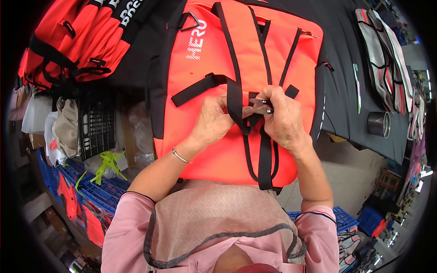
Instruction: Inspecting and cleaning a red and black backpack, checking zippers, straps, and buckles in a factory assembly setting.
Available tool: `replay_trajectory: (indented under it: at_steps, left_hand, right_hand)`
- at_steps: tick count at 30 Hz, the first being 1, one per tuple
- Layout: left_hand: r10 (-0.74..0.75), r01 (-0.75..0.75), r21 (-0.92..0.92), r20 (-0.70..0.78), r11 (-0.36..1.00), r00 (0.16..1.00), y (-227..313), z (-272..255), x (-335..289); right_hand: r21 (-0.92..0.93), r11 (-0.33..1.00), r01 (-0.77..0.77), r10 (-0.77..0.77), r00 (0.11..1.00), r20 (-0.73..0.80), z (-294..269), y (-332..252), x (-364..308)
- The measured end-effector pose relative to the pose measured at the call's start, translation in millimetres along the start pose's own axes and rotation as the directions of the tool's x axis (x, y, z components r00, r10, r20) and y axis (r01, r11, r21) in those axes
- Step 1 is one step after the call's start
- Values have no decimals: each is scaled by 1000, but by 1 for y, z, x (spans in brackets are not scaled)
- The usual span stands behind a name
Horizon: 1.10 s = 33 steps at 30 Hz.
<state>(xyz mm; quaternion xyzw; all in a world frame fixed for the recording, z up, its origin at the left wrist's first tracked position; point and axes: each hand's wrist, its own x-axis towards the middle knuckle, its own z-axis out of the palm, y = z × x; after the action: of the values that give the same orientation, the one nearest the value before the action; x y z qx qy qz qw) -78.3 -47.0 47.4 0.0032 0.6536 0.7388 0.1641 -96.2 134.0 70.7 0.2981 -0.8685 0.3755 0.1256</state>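
Note:
An orange backpack point(207, 59) with black straps lies flat on a black table point(339, 59) in front of me, its lower end over the table edge. My left hand point(211, 120) pinches a black strap point(234, 98) at the middle of the bag. My right hand point(284, 116) grips a small pair of metal snips point(263, 105) held against the same strap, right beside my left fingers. A second black strap end point(265, 159) hangs down toward my chest.
A pile of orange bags point(77, 41) lies at the back left. A black crate point(96, 123) and blue crates point(98, 189) stand to my left. On the table to the right are a metal cup point(379, 123), a toothbrush-like tool point(357, 86) and grey-and-red bags point(384, 54).

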Motion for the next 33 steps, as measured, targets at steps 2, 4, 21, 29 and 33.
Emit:
replay_trajectory:
  at_steps: [2,4,21,29,33]
  left_hand:
    - [12,-13,-58,-21,998,1000,2,1,2]
    - [-92,90,46,49,995,995,11,-5,1]
    - [-31,30,99,12,995,999,8,-2,1]
    - [7,-5,83,-22,997,1000,-1,-2,2]
    - [-47,47,33,-17,998,999,5,-3,3]
  right_hand:
    - [-11,1000,-10,10,999,-52,-3,3,2]
    - [104,990,-95,114,972,-205,-11,1,8]
    - [-132,983,-130,116,988,-105,-16,1,-14]
    - [-88,995,46,-55,993,-106,-3,5,-7]
    - [-32,999,12,-13,999,-32,2,12,-3]
